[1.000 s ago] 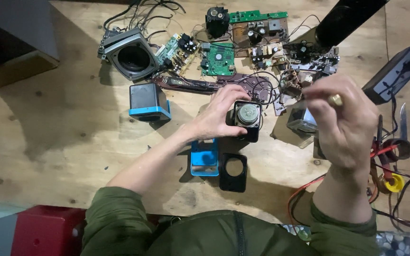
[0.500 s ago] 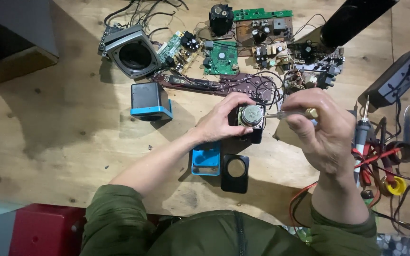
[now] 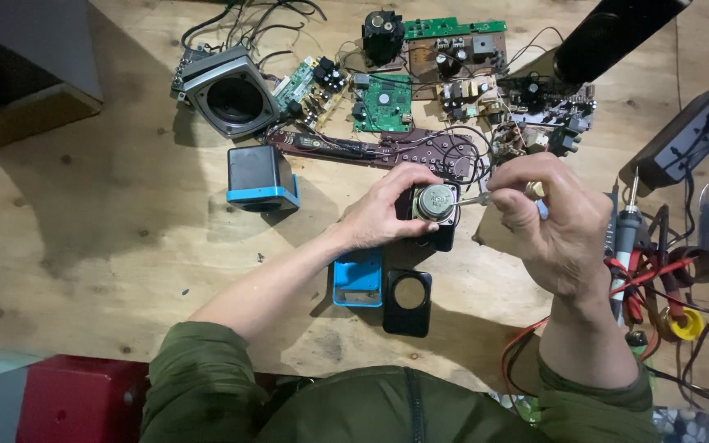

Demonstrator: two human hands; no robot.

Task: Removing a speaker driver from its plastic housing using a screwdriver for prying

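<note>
On the pale plywood worktop (image 3: 84,246), marked with knots and small screw heads, the left hand (image 3: 387,215) gripped a small black speaker unit (image 3: 432,215), its fingers (image 3: 408,176) wrapped around the housing so that the round metal back of the driver faced up. The unit sat near the middle of the worktop, just in front of a long dark circuit strip (image 3: 387,150). The right hand (image 3: 553,226) came in from the right with its fingers pinched narrowly around a thin screwdriver (image 3: 486,198), whose metal tip touched the driver's right edge.

Just below the speaker unit lay a blue plastic shell (image 3: 358,278) and, beside it, a black cover with a round hole (image 3: 408,300). To the left stood a small black cube speaker with a blue base (image 3: 260,177), well apart from the hands. Farther back, a grey square speaker frame (image 3: 230,92) rested among tangled wires, with green circuit boards (image 3: 383,102) and brown boards spread along the far edge. At the right lay a soldering iron (image 3: 624,231), red leads, a yellow roll of tape (image 3: 686,323) and a dark boxy device (image 3: 687,135).

A dark box (image 3: 18,66) occupied the far-left corner of the surface, and a red object (image 3: 80,398) showed at the near-left edge. Green sleeves covered both arms.
</note>
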